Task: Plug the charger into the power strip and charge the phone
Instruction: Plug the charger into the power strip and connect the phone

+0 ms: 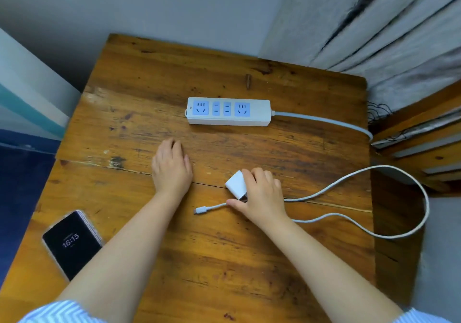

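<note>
Striped sleeves [62,310] are showing at the bottom edge, and from them both bare forearms are reaching out over the wooden table [224,260]. Left of the left forearm, the phone [72,244] is lying face up near the table's left edge with its screen lit and showing 16:13, nothing plugged into it. The left hand [171,167] is resting palm down on the wood, empty, fingers relaxed. The right hand [259,195] is closing thumb and fingers around the white charger [237,183], which is sitting tilted on the table just in front of the power strip [228,111]; whether it is lifted off the wood I cannot tell. Its prongs are hidden, so I judge the person should be turning the block until they face down before carrying it over. The strip is lying flat, white with four blue sockets, all free, its cord running off the right side. The two narrow middle sockets probably suit a two-prong block. Steadying the strip with the free hand would be helping it stay put. The white cable [399,233] is looping wide to the right, and its free plug [200,209] is lying near the right thumb, well apart from the phone.
</note>
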`<state>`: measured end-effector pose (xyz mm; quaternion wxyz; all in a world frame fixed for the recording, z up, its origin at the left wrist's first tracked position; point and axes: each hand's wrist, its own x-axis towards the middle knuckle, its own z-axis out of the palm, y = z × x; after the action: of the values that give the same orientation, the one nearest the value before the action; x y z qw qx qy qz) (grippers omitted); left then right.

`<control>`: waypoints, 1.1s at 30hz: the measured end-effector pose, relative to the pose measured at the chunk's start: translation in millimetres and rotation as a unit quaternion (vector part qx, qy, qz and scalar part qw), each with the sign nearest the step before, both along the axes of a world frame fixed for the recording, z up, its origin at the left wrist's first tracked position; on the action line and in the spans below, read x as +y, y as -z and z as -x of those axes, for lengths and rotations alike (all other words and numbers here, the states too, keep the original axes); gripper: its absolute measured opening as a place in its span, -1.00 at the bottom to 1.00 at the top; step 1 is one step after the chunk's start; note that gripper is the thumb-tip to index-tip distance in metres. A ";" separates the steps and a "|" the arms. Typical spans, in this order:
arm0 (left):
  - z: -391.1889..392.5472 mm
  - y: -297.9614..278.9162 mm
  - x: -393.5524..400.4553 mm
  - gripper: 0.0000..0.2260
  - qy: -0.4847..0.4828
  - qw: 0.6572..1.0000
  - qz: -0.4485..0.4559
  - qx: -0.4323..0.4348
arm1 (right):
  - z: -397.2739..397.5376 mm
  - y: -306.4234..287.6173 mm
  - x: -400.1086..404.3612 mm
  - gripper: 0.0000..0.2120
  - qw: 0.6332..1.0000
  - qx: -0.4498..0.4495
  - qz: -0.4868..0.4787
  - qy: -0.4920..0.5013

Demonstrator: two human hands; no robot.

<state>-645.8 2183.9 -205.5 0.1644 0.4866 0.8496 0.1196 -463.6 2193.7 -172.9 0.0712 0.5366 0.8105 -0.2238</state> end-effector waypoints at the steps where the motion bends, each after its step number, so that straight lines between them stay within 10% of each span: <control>1: 2.6 4.7 -0.2 -0.60 0.002 1.000 0.010 0.008 | 2.8 3.2 0.0 -0.39 1.000 0.005 -0.003 0.014; 13: 10.2 17.7 1.2 -0.51 0.007 0.999 0.043 0.016 | 21.0 -42.8 92.5 -0.68 0.991 0.120 -0.064 -0.002; 33: 13.0 21.2 3.8 -0.48 0.004 0.997 0.070 0.024 | 103.5 -74.7 149.3 -0.86 0.961 -0.167 -0.084 -0.203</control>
<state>-658.8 2187.7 -226.6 0.1779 0.4803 0.8576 0.0468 -567.1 2343.1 -98.2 0.2038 0.3947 0.8949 -0.0430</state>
